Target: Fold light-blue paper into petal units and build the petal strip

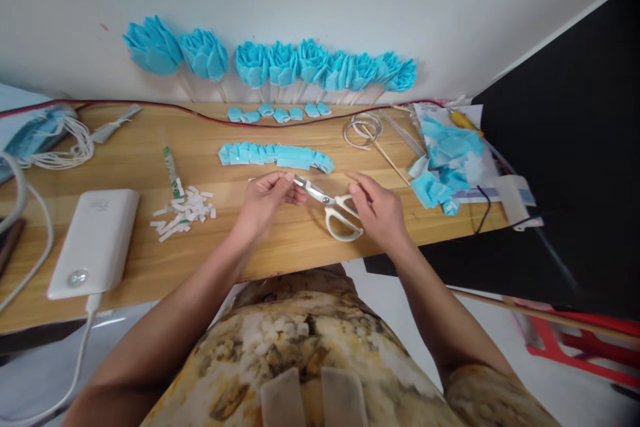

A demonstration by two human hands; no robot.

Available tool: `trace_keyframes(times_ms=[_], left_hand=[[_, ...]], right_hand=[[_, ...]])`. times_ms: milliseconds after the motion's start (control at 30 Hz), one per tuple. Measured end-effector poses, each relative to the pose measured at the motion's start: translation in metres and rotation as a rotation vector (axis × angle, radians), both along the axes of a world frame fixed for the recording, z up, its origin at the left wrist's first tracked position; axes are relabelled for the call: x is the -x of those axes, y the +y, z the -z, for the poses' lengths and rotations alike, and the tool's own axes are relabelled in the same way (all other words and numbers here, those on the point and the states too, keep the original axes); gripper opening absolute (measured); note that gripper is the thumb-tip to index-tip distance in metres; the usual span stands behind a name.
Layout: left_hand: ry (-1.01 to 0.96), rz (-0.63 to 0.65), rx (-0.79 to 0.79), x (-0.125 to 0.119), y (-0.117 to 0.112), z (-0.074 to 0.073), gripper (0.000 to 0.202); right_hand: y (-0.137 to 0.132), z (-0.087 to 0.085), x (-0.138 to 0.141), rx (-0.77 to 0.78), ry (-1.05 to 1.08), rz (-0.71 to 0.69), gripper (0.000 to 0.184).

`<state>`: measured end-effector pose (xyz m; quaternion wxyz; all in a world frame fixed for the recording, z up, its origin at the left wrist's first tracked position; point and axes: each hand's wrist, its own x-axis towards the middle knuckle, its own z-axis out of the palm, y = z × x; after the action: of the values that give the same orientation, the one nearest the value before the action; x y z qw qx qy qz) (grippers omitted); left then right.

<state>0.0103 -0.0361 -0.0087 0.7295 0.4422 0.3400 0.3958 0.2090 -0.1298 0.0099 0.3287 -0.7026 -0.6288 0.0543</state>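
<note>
At the table's front, my left hand (270, 199) is closed in a pinch at the blade tips of the scissors (318, 193). What lies between its fingertips is too small to make out. A small white piece shows on the blades. My right hand (379, 208) has its fingers curled at the cream handles and holds the scissors. Just beyond the blades lies a pleated strip of light blue paper (275, 155). Small white cut pieces (185, 213) are heaped to the left, beside a green and white strip (171, 170).
Blue paper flowers (253, 63) on sticks lean along the wall, with small blue folded pieces (281, 115) before them. A white power bank (95, 243) with a cable stands left. Wire coils (363, 130), a thin stick and crumpled blue paper (447, 153) lie right.
</note>
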Motion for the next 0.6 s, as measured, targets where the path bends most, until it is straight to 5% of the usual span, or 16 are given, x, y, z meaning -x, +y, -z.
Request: trace_keyframes(times_ms=[200,367,600], left_hand=[[-0.022,0.118,-0.034,-0.005,0.001,-0.006,0.043],[0.232,0.293,-0.12,0.001,0.007,-0.013,0.05],[0.303,0.197,-0.217,0.021,0.021,-0.025,0.045]], right_hand=[[0.002,-0.002,-0.014,-0.011,0.249,0.103,0.025],[0.011,-0.001,-0.059,-0.017,0.254,0.163,0.028],[0.008,0.028,-0.098,0.11,0.238,0.193,0.031]])
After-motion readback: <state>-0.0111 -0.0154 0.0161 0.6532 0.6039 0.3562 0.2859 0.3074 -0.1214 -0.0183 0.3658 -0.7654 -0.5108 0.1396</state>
